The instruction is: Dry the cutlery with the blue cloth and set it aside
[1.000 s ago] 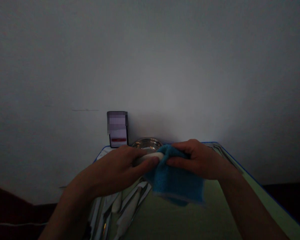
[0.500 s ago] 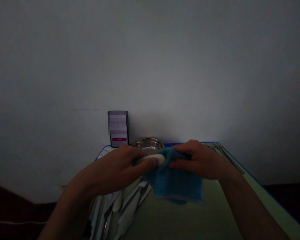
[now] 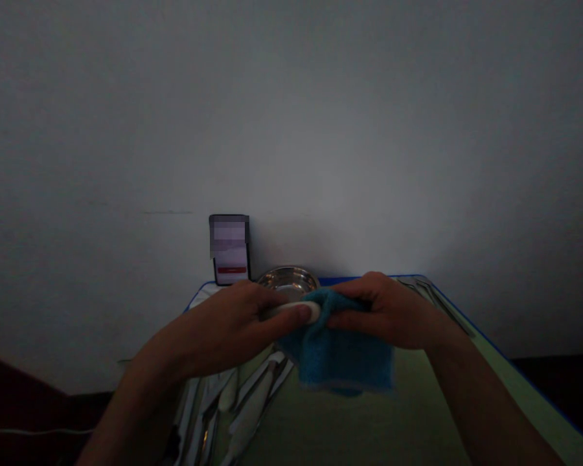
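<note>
My left hand [image 3: 240, 323] is closed around a white-handled utensil [image 3: 313, 312], its thumb lying along the pale rounded handle. The rest of that utensil is hidden by the cloth and my fingers, so its kind does not show. A blue cloth [image 3: 350, 362] is wrapped against the handle's right end and hangs down over the table. My right hand [image 3: 386, 310] pinches this cloth between thumb and fingers. Just behind both hands stands a shiny metal bowl [image 3: 289, 275], its near side partly covered by them.
Several utensils, some with white handles [image 3: 250, 408], lie on the green table [image 3: 359, 427] at the left. Thin metal utensils [image 3: 440, 301] lie along its far right edge. A phone [image 3: 230, 252] leans upright against the pale wall [image 3: 291, 129] behind.
Almost nothing differs. The hanging lower edge of the blue cloth has shifted slightly; both hands keep their hold in nearly the same place.
</note>
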A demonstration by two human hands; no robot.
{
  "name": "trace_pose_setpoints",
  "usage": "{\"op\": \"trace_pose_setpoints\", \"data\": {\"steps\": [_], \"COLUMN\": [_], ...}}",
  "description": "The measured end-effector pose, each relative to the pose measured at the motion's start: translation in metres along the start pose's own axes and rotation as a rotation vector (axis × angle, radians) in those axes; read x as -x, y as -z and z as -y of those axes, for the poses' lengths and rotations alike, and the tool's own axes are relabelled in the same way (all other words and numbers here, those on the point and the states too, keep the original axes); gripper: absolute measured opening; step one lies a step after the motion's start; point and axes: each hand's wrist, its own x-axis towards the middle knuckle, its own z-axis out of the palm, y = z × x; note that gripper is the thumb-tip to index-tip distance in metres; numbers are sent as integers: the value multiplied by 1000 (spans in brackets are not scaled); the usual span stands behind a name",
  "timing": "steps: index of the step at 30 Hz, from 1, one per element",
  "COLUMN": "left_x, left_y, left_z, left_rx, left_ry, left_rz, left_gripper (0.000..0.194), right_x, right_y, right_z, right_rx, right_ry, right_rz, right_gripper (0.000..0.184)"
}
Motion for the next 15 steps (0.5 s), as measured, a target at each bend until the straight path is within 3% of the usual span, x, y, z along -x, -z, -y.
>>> {"op": "trace_pose_setpoints", "data": {"steps": [15], "left_x": [1], "left_y": [1], "left_z": [0], "left_rx": [2], "left_ry": [9], "left_rz": [35], "left_gripper": [32], "right_x": [0], "right_y": [1], "right_z": [1], "right_rx": [-5], "right_ry": [-13], "right_rz": [12], "right_gripper": [24]}}
